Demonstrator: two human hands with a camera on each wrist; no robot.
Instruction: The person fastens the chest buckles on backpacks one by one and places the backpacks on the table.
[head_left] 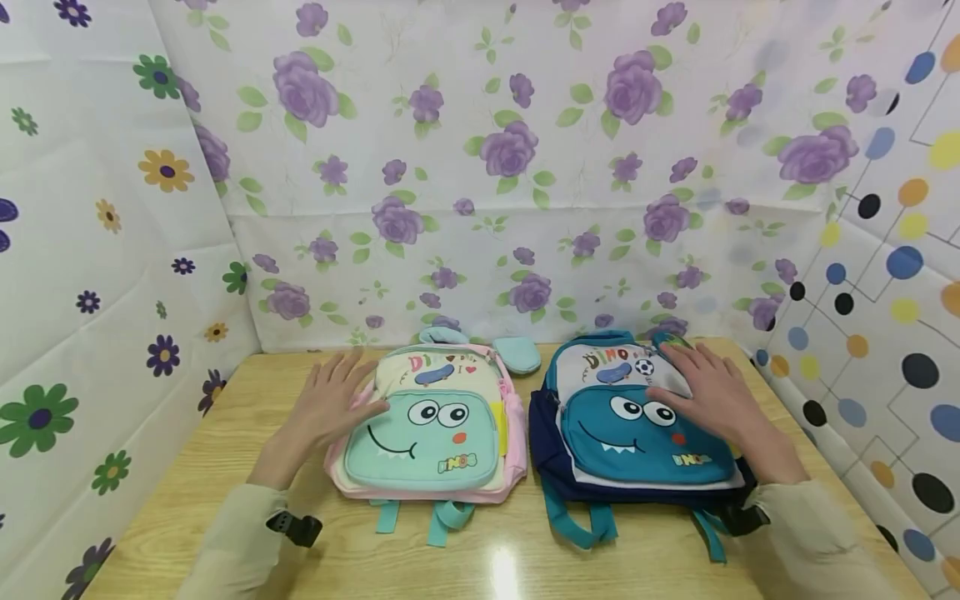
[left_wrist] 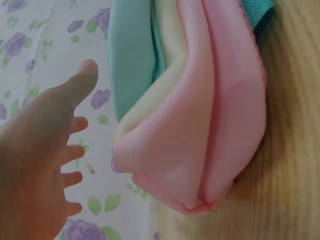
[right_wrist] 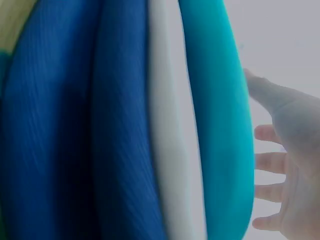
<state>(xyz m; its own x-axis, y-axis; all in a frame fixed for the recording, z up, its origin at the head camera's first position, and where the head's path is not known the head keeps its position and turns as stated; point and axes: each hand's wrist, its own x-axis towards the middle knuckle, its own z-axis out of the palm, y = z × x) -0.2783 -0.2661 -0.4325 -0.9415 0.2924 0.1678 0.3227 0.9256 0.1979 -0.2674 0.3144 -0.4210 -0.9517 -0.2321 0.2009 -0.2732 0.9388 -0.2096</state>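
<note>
Two children's backpacks lie side by side on the table. On the left is a pink and mint backpack (head_left: 420, 450) with a cartoon face; its pink side (left_wrist: 235, 100) fills much of the left wrist view. The other is a blue and teal backpack (head_left: 637, 433), whose side panels (right_wrist: 120, 125) show close up in the right wrist view. My left hand (head_left: 330, 400) hovers over the left edge of the pink backpack, fingers spread. Above the blue backpack's right side is my right hand (head_left: 712, 396), its fingers also spread. Neither hand holds anything.
A wooden table (head_left: 255, 417) carries both backpacks, their straps (head_left: 450, 517) trailing toward the front. A small mint flap (head_left: 517, 355) sticks out between their tops. Flowered cloth (head_left: 450, 167) hangs behind, with patterned sheets at both sides.
</note>
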